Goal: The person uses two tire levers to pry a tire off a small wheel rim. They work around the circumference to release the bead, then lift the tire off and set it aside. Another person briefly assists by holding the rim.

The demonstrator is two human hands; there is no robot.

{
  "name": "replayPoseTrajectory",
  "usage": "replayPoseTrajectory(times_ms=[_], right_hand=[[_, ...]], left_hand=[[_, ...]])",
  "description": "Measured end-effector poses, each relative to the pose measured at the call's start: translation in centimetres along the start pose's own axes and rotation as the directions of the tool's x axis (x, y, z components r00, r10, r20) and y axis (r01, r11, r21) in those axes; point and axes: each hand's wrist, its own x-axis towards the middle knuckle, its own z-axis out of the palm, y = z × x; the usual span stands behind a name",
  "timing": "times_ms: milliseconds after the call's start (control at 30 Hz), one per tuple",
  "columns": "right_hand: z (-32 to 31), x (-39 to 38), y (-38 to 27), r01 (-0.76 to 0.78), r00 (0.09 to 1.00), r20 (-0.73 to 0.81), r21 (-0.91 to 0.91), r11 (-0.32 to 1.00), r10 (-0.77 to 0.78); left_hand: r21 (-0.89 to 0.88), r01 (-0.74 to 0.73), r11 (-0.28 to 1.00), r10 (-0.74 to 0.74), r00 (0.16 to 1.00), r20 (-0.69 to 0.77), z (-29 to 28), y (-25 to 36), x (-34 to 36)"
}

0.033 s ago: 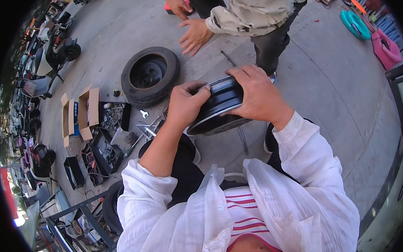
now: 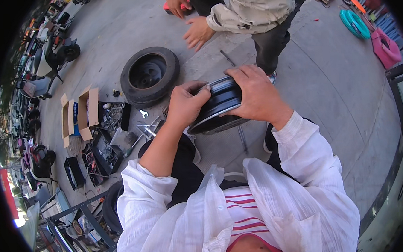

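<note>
I hold a black metal wheel rim [image 2: 221,107] with a bright silver lip in front of my chest, tilted on its side. My left hand [image 2: 186,104] grips its left edge with fingers curled over the lip. On the right, my right hand [image 2: 255,95] lies across the top and right side of the rim. Below me are my white sleeves and dark trousers. A black tyre on a wheel [image 2: 150,76] lies flat on the concrete just beyond my left hand.
Another person in a camouflage jacket [image 2: 259,7] crouches ahead, one hand [image 2: 198,31] spread over the ground. Open cardboard boxes [image 2: 87,112], a tool tray [image 2: 104,152] and a wrench [image 2: 144,113] lie at left. Scooters [image 2: 54,56] stand far left, and a metal rack [image 2: 78,226] is at lower left.
</note>
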Motion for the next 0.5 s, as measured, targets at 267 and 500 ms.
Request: replayPoseTrajectory(times_ms=[267,500], right_hand=[[1.1,0.3,-0.7,0.075,0.997,-0.001,-0.111,0.991,-0.076],[-1.0,0.6,0.9,0.081,0.994,-0.076,-0.003,0.997,-0.081]], left_hand=[[0.307,-0.166,0.937,0.188,0.981,-0.045,2.3,0.9,0.6],[0.319,-0.208,0.925,0.273,0.946,-0.174,1.2,2.6,-0.5]])
